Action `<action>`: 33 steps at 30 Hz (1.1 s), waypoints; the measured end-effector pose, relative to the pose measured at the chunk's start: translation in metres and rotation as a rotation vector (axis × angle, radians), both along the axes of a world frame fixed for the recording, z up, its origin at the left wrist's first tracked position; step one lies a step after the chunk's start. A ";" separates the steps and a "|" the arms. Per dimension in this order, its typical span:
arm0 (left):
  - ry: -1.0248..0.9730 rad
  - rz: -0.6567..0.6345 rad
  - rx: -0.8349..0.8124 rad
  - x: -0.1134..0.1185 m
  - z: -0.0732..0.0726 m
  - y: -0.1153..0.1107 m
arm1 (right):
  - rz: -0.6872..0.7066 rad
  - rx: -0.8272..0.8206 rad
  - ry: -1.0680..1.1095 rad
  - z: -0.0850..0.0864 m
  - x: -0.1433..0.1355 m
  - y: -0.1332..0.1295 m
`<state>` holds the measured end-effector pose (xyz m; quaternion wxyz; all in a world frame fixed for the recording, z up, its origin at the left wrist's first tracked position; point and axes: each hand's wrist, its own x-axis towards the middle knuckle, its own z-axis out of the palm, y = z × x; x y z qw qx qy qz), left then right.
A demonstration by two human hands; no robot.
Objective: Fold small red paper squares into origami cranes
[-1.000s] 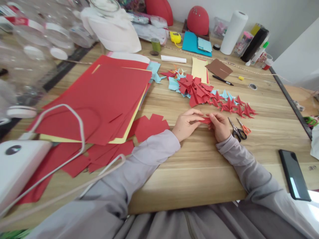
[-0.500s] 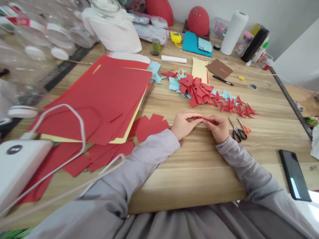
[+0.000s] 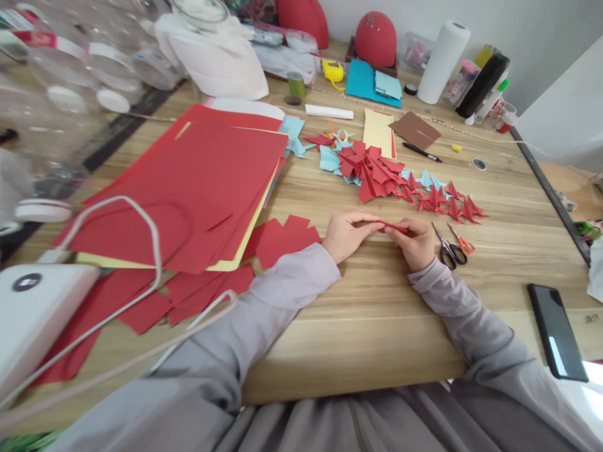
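A small folded piece of red paper (image 3: 394, 226) is pinched between both hands, low over the wooden table. My left hand (image 3: 349, 235) is closed on its left end, thumb and fingers together. Its right end sits in the closed fingertips of my right hand (image 3: 416, 243); the fingers cover much of the paper. Just beyond the hands lies a pile of folded red paper pieces (image 3: 370, 171), mixed with light blue ones. Folded red paper cranes (image 3: 436, 199) trail off to its right. Black-handled scissors (image 3: 450, 251) and orange-handled scissors (image 3: 464, 243) rest beside my right hand.
Large red sheets (image 3: 202, 182) are stacked at left, with cut red pieces (image 3: 288, 242) around them. A white device (image 3: 42, 314) with a cable (image 3: 155, 251) stands front left. A phone (image 3: 557, 329) lies at right. Clear plastic bottles (image 3: 108, 63) crowd the back left.
Both hands keep hold of the red paper and have shifted only very slightly. Everything else on the table stays where it was.
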<state>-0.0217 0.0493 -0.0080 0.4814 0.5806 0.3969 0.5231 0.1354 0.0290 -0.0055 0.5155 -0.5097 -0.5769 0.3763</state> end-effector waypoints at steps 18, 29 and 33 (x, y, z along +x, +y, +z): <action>0.053 -0.106 0.052 -0.002 0.005 0.000 | 0.036 0.091 -0.019 -0.001 0.002 0.002; 0.099 -0.104 0.082 -0.002 0.000 0.000 | 0.069 0.057 0.068 -0.002 0.004 0.002; 0.078 -0.103 0.070 -0.001 -0.003 0.000 | 0.089 0.050 0.095 0.000 0.004 0.002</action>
